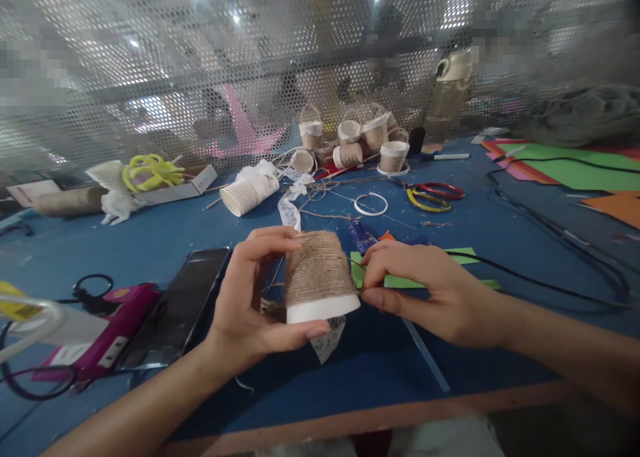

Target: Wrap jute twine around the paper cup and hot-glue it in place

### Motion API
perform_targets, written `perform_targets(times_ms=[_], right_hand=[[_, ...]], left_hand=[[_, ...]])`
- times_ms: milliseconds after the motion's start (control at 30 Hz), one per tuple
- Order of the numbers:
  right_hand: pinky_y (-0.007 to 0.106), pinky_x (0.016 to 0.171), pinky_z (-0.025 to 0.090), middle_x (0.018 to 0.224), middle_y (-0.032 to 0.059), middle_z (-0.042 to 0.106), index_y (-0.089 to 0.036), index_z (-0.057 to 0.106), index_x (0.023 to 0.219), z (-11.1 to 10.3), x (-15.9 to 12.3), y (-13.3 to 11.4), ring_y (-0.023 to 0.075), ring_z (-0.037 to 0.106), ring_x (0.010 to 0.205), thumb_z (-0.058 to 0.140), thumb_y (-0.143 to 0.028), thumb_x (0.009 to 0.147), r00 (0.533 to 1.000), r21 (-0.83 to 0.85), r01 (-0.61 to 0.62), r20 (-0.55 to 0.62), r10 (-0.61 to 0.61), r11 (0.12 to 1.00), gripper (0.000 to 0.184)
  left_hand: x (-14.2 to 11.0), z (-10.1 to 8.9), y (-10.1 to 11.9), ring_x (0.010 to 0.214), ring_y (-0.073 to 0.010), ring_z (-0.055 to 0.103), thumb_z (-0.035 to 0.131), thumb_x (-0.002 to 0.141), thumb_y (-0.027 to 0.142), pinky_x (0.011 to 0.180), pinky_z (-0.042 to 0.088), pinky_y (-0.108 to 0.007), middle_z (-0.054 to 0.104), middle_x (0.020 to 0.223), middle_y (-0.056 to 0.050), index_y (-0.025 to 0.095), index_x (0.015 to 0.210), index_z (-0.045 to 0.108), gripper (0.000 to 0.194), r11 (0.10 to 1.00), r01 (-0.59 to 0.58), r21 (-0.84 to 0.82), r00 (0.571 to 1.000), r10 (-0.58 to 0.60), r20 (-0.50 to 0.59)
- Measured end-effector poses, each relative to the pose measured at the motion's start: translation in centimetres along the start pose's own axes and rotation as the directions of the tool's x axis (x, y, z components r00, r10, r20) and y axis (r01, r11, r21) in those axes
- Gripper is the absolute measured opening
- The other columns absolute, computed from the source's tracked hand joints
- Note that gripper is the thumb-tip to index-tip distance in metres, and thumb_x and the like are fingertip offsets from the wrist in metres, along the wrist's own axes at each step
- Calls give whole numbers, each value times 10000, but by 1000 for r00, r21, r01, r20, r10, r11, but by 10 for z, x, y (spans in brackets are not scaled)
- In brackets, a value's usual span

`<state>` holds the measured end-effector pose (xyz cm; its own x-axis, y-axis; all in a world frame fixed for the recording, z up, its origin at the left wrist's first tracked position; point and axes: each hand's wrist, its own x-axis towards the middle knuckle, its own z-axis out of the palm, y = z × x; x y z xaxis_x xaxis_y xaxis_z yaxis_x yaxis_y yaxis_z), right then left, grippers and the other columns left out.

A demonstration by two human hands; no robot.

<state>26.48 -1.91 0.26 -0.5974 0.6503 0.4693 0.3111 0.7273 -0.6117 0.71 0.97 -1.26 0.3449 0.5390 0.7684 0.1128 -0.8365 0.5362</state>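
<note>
I hold an upside-down white paper cup wrapped in brown twine [320, 273] above the blue table [450, 370]. My left hand [250, 297] grips it from the left, fingers on its base, thumb under its white rim. My right hand [425, 287] pinches at the cup's right side, fingers pressed together where the twine ends. A strip of white lace [327, 340] hangs below the cup. Loose twine trails back across the table.
A phone [180, 307] and a pink glue gun [110, 330] lie left. A stack of paper cups [247, 193], scissors [433, 193], a white ring [371, 204] and several finished twine baskets [365, 140] sit farther back. Black cable [550, 233] and coloured paper [575, 167] lie right.
</note>
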Motion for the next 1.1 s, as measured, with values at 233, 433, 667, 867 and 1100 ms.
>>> perform_targets(times_ms=[233, 433, 667, 867, 1100], right_hand=[[234, 746, 406, 797, -43, 604, -215, 544, 844, 1, 2, 0, 109, 518, 758, 571, -266, 1037, 999, 37, -23, 23, 22, 999, 202], [232, 721, 399, 795, -47, 608, -212, 542, 828, 1, 3, -1, 102, 524, 739, 583, -268, 1029, 998, 57, -55, 29, 53, 997, 213], [230, 711, 386, 785, -59, 599, -209, 544, 827, 1, 3, -2, 93, 518, 726, 592, -281, 1031, 998, 75, -56, 19, 55, 996, 222], [240, 726, 383, 801, -60, 607, -206, 556, 841, 2, 4, 0, 93, 512, 730, 600, -286, 1029, 997, 110, -76, 27, 73, 991, 210], [227, 708, 401, 788, -56, 569, -201, 530, 824, -1, 3, -2, 90, 506, 726, 581, -262, 1028, 987, 271, -146, 101, 122, 951, 219]], left_hand=[[-3, 3, -1, 1126, -256, 657, 923, 676, 518, 967, 574, -401, 634, 1156, -91, 224, 1194, 610, 673, 998, 24, -58, 998, -27, -48], [-4, 2, -1, 1130, -256, 661, 931, 673, 499, 960, 583, -410, 632, 1168, -86, 241, 1220, 590, 694, 999, 10, -52, 999, -13, -45], [0, 3, 1, 1114, -238, 679, 929, 674, 509, 958, 588, -384, 646, 1155, -81, 232, 1205, 585, 690, 998, -19, -54, 998, 15, -68], [0, 2, 3, 1107, -235, 680, 955, 654, 448, 951, 600, -387, 647, 1160, -74, 248, 1205, 591, 690, 997, -1, -79, 999, -2, -32], [3, 1, 3, 1069, -223, 690, 972, 616, 436, 918, 610, -356, 674, 1124, -65, 229, 1193, 631, 702, 992, -37, -118, 997, 28, -75]])
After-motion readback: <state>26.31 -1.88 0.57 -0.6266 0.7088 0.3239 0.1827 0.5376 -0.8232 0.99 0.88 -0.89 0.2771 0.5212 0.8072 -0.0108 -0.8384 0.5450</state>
